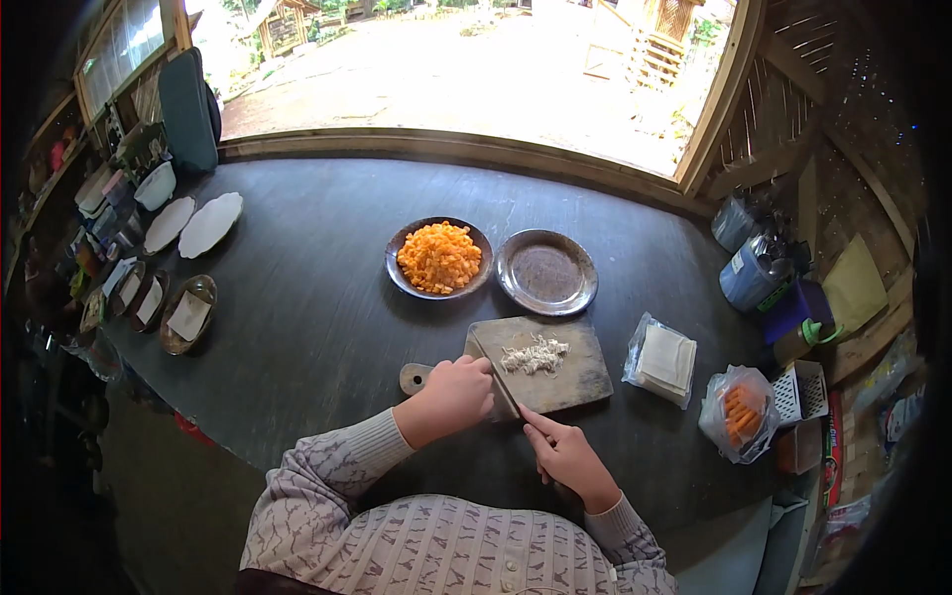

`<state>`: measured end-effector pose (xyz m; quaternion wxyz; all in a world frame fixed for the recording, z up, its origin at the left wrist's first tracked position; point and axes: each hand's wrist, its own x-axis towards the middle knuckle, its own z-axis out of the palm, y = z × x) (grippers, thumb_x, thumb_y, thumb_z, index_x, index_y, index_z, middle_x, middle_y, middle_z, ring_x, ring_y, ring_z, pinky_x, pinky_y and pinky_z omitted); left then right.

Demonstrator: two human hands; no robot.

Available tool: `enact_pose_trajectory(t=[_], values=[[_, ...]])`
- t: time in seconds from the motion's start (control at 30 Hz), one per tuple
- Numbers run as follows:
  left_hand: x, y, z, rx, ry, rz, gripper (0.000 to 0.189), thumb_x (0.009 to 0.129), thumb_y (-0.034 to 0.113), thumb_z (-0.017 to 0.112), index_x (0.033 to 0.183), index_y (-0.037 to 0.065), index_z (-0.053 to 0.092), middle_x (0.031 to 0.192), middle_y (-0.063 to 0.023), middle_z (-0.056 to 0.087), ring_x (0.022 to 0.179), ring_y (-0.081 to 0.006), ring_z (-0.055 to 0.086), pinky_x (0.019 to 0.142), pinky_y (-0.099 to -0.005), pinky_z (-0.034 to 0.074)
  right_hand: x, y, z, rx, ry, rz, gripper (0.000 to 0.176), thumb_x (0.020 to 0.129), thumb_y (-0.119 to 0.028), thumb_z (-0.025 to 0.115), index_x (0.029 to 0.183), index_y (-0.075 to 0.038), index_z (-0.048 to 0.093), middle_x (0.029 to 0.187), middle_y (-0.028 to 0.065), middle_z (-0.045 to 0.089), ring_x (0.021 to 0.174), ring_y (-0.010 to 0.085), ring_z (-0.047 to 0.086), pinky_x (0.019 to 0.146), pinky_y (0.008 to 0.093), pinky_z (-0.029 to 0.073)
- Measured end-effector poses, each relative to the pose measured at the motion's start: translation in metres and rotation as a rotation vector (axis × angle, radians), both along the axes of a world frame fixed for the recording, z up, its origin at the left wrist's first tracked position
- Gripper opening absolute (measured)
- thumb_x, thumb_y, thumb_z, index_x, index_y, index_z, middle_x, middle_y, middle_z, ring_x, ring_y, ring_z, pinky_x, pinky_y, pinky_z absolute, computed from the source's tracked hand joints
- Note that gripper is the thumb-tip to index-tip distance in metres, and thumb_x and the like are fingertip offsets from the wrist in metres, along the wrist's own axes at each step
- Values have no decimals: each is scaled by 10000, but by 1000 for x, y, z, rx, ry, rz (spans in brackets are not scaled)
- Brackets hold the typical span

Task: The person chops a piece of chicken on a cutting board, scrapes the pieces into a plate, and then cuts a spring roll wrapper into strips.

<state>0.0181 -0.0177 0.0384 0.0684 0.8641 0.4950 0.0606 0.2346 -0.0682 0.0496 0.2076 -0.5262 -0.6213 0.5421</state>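
My right hand point(570, 458) is wrapped round the handle of a knife point(507, 389), whose broad blade slants across the left part of a wooden cutting board point(585, 369). Beside the blade, on its left, is my left hand point(461, 392), fingers curled in close to the metal; whatever they may hold is hidden. To the right of the blade lies a small pile of pale, finely shredded food point(535, 355). Beyond the board stand a bowl point(395, 283) heaped with orange diced pieces point(439, 256) and a dark brown plate point(548, 272) with nothing on it.
Right of the board lie a plastic packet of white square sheets point(666, 359) and a bag of orange sticks point(740, 412). A utensil container point(746, 280) stands farther right. White oval plates point(210, 226) and brown dishes with papers point(188, 315) sit at the left.
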Motion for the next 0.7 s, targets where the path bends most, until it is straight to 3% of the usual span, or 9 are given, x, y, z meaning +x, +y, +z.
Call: enact_pose_trajectory(t=[0.4,0.47,0.7], values=[[0,2,-3,-41,-1,4,258,837,261,607,849,13,678,961,-105,625,920,-271,630,735,-390,552,-9,11,-10,40,55,-26,367,987,-188,525,1348,-132,560,518,-6,490,425,59,475,435,236,427],[-2,2,-2,-34,-14,2,259,840,263,604,850,14,678,960,-105,627,922,-272,631,737,-392,552,-6,9,-12,46,41,-24,371,976,-207,536,1336,-124,563,525,49,549,423,86,518,448,257,454],[-4,1,-3,-52,-43,2,241,843,252,608,851,19,670,999,-95,628,942,-271,626,758,-390,549,2,3,-7,66,13,-40,369,974,-212,543,1332,-127,568,519,43,549,426,85,527,456,257,462]])
